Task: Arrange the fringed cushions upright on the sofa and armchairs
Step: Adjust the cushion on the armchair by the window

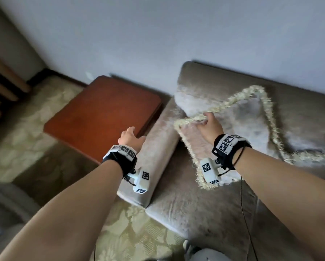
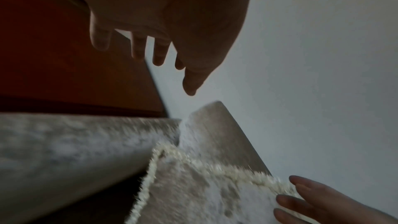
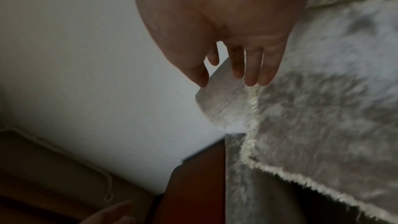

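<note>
Here my right hand pinches the fringe of the cushion, tilted on the sofa; my left hand, at nine o'clock, hangs slack. Soft, light, floppy: I'd hold two corners.

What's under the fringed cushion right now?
The fringed cushion lies tilted on the sofa seat, its far edge against the backrest. The right hand touches its fringe near the top corner. The seat directly beneath is covered, so anything there is hidden.

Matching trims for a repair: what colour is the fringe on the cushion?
Cream, pale yellowish, edging the greyish-beige cushion; the fringe shows best in the head view.
</note>
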The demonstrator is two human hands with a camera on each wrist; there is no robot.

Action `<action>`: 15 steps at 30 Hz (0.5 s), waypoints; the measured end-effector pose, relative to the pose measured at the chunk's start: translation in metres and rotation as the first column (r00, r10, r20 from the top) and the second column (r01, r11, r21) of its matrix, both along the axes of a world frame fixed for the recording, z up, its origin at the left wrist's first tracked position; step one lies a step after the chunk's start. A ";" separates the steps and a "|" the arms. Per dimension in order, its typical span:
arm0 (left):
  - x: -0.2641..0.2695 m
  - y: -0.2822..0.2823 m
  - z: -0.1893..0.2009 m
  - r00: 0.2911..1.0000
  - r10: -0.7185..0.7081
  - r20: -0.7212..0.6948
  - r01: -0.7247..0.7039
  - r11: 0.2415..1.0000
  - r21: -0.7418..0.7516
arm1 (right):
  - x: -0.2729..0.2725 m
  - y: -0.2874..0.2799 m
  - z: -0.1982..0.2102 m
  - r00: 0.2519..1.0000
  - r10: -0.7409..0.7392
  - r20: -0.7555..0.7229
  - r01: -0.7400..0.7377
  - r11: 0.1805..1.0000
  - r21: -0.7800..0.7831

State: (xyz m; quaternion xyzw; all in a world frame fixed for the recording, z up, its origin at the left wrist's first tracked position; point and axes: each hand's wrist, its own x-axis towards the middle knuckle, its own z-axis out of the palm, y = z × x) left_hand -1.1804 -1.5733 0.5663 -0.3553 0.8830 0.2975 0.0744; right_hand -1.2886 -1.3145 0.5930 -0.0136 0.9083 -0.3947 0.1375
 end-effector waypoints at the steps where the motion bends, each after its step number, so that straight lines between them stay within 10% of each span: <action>1: 0.022 -0.021 0.003 0.999 0.046 0.001 -0.046 0.999 0.003 | 0.012 -0.026 0.002 1.000 0.028 -0.005 -0.028 1.000 0.001; 15: 0.333 -0.256 0.011 0.754 0.652 -0.078 -0.654 0.756 -0.009 | 0.207 -0.376 0.020 0.714 0.699 0.045 -0.699 0.715 -0.014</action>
